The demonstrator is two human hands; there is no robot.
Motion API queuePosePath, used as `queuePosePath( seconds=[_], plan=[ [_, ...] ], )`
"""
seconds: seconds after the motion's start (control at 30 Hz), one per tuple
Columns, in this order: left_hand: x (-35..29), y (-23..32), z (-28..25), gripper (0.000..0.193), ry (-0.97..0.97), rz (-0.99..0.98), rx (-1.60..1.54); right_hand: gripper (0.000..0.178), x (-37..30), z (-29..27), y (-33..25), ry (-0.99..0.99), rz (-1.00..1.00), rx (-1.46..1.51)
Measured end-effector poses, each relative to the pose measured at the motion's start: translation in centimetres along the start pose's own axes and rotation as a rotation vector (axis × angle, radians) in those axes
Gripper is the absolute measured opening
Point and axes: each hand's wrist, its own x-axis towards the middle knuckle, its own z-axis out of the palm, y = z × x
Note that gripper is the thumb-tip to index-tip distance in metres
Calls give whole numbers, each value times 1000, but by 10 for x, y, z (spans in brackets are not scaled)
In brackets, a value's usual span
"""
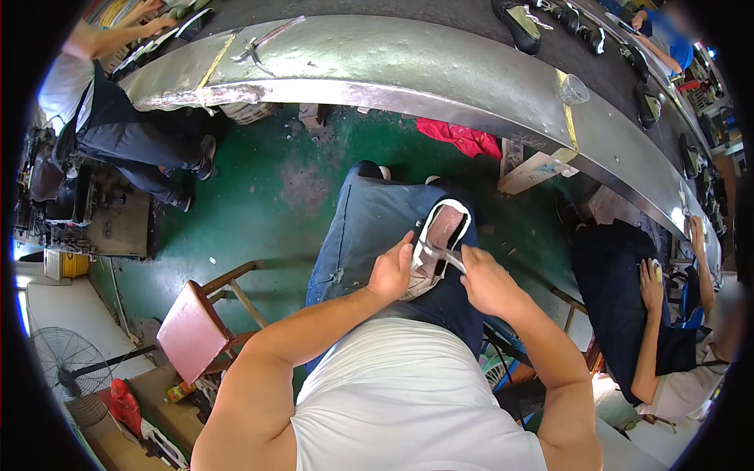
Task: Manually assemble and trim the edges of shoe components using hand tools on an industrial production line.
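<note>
A shoe (445,223) rests on my lap, its pinkish-brown bottom facing up and a white edge bent around it. Fingers of my left hand (390,271) are closed on its left side, near the lower end. My right hand (488,280) is closed round the handle of a metal hand tool (444,254). The tool's head lies across the lower part of the shoe. It looks like pincers, but I cannot make out its jaws. My blue trousers (353,228) are under the shoe.
Ahead runs a metal-edged bench (353,59) with a dark belt, several shoes (520,27), another metal tool (263,43) and a clear cup (574,89). A pink-seated chair (196,331) and a fan (69,369) stand left. Co-workers (102,118) are on both sides. Red cloth (459,137) lies beneath the bench.
</note>
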Motion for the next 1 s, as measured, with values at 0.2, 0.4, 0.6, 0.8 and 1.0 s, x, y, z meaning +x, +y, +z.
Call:
queuePosePath(
  seconds=[0.2, 0.4, 0.6, 0.8, 1.0],
  plan=[
    [3, -3, -7, 48, -80, 277, 275, 20, 6, 18, 11, 64, 85, -102],
    [10, 25, -23, 51, -334, 254, 506, 23, 7, -10, 27, -174, 238, 260],
    [26, 50, -25, 59, -553, 105, 686, 37, 33, 3, 30, 305, 80, 421],
    [35, 89, -36, 65, -738, -20, 840, 42, 44, 4, 25, 94, 87, 157],
    [-7, -27, -15, 71, -221, 264, 293, 42, 34, 16, 22, 82, 90, 95]
  ],
)
